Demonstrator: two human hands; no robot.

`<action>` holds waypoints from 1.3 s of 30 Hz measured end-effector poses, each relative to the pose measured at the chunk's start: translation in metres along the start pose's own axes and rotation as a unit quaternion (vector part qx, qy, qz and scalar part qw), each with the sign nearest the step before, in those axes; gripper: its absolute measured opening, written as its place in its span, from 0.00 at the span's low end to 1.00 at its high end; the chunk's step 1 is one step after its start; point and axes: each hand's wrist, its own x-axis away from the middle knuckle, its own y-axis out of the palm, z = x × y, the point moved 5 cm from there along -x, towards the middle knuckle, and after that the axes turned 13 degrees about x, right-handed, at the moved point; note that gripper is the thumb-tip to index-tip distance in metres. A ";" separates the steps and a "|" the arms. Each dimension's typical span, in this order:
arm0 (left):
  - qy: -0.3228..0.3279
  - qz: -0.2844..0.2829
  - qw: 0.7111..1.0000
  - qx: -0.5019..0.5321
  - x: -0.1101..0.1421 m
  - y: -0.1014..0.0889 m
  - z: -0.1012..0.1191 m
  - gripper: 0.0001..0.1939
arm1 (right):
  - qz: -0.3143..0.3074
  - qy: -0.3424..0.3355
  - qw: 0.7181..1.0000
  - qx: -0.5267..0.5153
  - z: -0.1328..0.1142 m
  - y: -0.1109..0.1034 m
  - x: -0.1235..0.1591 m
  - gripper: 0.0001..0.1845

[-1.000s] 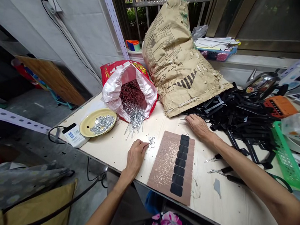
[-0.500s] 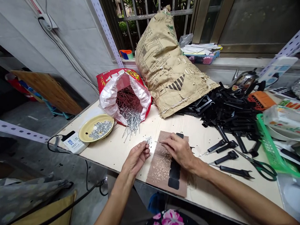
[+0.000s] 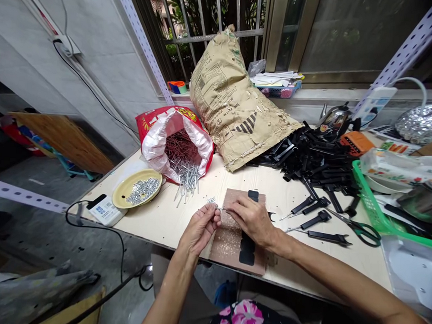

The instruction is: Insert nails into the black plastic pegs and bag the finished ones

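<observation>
My right hand [image 3: 253, 222] pinches a thin metal rod [image 3: 219, 208] that points left, above a brown board [image 3: 222, 258]. The rod's end meets the fingertips of my left hand [image 3: 200, 229], which are pinched together; whatever small piece they hold is hidden. Tiny silvery pieces [image 3: 211, 200] lie on the table just behind my left fingertips. Black rounded pads [image 3: 246, 256] run in a row along the board, partly covered by my right hand. A yellow dish [image 3: 117, 196] to the left holds many small silvery pieces [image 3: 143, 190].
A red and white bag [image 3: 153, 142] spills metal rods [image 3: 188, 177] toward me. Behind it leans a large paper sack [image 3: 222, 100]. Black plastic parts [image 3: 316, 161] are heaped at right, near scissors [image 3: 365, 231] and a green basket [image 3: 374, 212]. A white device [image 3: 106, 210] sits at the left edge.
My hands have come together: the rod in my right hand now reaches my left fingertips, where a gap was before. The camera view has turned slightly to the right.
</observation>
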 end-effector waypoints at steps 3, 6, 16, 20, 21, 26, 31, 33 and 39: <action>0.015 0.002 0.999 -0.033 0.003 0.001 -0.001 0.17 | -0.003 -0.002 1.000 0.005 -0.002 0.000 0.002 0.13; 0.095 0.018 0.989 -0.112 0.007 0.002 -0.001 0.16 | -0.010 0.012 1.000 0.018 -0.003 0.002 0.006 0.13; 0.108 0.021 0.988 -0.106 0.003 0.004 -0.011 0.15 | -0.007 0.060 0.998 0.016 -0.001 0.006 0.017 0.11; 0.012 0.020 1.000 -0.004 -0.006 0.005 -0.017 0.13 | 0.007 0.061 0.998 0.009 0.001 0.007 0.018 0.12; 0.007 0.027 1.000 0.007 -0.007 0.005 -0.019 0.12 | 0.009 0.058 0.998 0.012 0.002 0.007 0.018 0.13; 0.160 0.049 0.984 -0.063 -0.009 0.003 -0.021 0.11 | -0.002 0.067 0.997 0.044 0.003 0.015 0.018 0.14; 0.297 0.093 0.916 -0.254 -0.002 0.002 -0.021 0.13 | -0.041 0.086 0.993 0.072 0.002 0.018 0.017 0.13; 0.294 0.087 0.913 -0.271 -0.003 0.000 -0.022 0.14 | -0.053 0.093 0.991 0.080 0.003 0.018 0.016 0.12; 0.220 0.046 0.940 -0.258 -0.013 -0.006 -0.019 0.15 | -0.051 0.093 0.991 0.084 0.009 0.020 0.017 0.10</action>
